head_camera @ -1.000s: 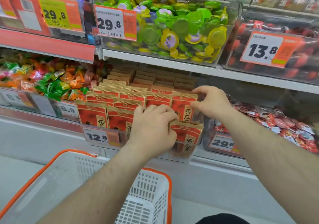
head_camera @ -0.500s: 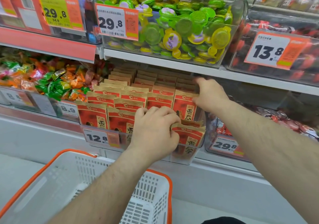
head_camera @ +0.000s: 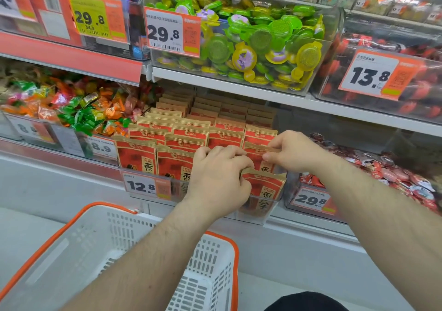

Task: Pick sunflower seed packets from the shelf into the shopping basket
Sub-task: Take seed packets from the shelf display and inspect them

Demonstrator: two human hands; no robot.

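At the far left of the shelf (head_camera: 239, 90) sits a bin of wrapped candies (head_camera: 71, 109), and just right of it the clear bin (head_camera: 267, 215) of sunflower seed packets (head_camera: 136, 155), standing upright in rows from front to back. Below, near the person, the shopping basket (head_camera: 210, 262) shows white mesh walls and an orange rim; no packet can be seen in the visible part, so the task looks barely begun, with every packet yet to go in.

The left hand (head_camera: 217, 181) is in the front right corner of the bin, its fingers curled round the top of the front packet (head_camera: 263, 186). Just right of it, the right hand (head_camera: 294, 152) pinches the top edge of the packet behind (head_camera: 257, 152) between thumb and fingers. Neither packet has cleared the bin.

The upper shelf edge overhangs the rear rows, so headroom is tight there; the front row has open room above and toward the basket. At the right, the bin's side wall and a neighbouring bin of red sweets (head_camera: 394, 174) close that side.
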